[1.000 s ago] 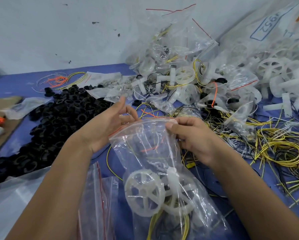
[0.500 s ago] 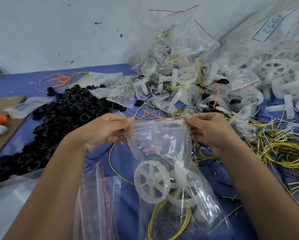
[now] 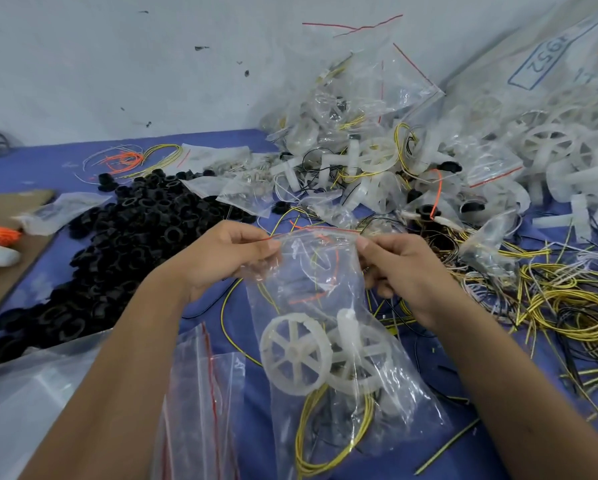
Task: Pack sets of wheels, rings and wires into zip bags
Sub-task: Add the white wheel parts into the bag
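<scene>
Zip bag point(image 3: 325, 306), held above the blue surface point(image 3: 48, 168), wheels point(image 3: 296, 355) and wires sunk low; left hand point(image 3: 221, 258) and right hand point(image 3: 398, 268) fingers clamped on its red-lined mouth, seemingly to seal it.

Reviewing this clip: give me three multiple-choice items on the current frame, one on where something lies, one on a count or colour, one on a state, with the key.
1. Where does the pile of black rings lie?
A. Left of the left hand
B. Inside the held zip bag
C. On the brown board

2. How many white spoked wheels show inside the held bag?
A. None
B. Two
C. Five

3. How is the held bag gripped?
A. By one hand at its bottom
B. Lying untouched
C. By both hands at its red-striped top edge, right hand included

Key: 1 A, the black heap sits beside the left forearm; 2 B, two overlapping wheels show through the plastic; 3 C, fingers of both hands pinch the top corners.
</scene>
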The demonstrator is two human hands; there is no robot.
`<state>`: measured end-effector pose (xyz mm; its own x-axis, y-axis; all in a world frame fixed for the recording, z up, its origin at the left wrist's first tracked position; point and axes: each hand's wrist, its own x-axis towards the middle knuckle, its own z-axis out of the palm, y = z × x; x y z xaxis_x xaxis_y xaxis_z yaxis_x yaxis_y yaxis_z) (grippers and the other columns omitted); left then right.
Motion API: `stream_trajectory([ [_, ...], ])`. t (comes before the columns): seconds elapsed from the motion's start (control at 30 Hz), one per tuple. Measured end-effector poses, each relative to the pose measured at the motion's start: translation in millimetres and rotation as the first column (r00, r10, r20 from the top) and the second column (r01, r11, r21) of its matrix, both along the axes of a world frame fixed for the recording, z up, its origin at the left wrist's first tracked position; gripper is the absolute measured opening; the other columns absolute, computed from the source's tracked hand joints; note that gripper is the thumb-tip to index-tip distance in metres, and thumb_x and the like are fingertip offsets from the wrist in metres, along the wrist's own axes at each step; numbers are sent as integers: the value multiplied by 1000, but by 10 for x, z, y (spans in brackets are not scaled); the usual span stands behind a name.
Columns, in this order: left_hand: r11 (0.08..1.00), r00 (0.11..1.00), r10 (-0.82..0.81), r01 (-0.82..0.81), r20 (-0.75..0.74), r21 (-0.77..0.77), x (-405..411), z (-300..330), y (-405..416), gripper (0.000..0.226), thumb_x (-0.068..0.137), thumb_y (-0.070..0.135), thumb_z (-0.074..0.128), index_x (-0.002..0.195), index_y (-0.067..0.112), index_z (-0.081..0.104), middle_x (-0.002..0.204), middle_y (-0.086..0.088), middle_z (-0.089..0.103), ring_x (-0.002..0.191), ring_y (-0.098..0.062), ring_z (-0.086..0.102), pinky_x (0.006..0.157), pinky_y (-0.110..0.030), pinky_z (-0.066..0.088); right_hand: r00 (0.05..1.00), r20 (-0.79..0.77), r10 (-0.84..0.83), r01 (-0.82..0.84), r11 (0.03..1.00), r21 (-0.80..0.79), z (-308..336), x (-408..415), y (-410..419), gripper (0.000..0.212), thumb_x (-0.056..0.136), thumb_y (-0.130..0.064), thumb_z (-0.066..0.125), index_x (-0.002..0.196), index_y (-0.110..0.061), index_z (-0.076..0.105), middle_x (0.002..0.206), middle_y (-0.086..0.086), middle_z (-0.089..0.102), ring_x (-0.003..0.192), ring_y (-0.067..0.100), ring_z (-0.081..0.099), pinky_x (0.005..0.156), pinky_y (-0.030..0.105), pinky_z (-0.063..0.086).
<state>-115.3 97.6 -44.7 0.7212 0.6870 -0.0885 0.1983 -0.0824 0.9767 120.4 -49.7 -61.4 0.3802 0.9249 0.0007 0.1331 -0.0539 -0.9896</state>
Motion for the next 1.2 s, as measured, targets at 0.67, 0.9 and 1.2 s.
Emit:
stream_trajectory([
  [0.67,988,989,108,-117,97,102,56,-46,-4,21,75,17,81,83,1,72,80,-11,74,74,-19,65,70,-27,56,971,-59,230,-234,970,-66,67,41,-75,35,83,-19,81,115,-18,67,94,3,78,86,17,75,76,33,62],
  [0.9,979,986,123,-139,112,147,-30,-29,25,18,78,-9,78,82,6,69,74,-5,74,60,-10,66,55,-15,50,984,-143,105,-120,988,-100,111,180,-104,26,79,-21,82,100,-9,72,74,7,73,54,19,63,46,24,48],
  [1.2,980,967,159,-179,197,91,57,-31,21,31,68,5,84,94,14,68,76,-3,69,62,-14,64,60,-21,54,994,20,-104,101,987,122,51,9,-25,28,98,-30,66,76,-16,73,66,7,62,61,18,51,57,31,47],
])
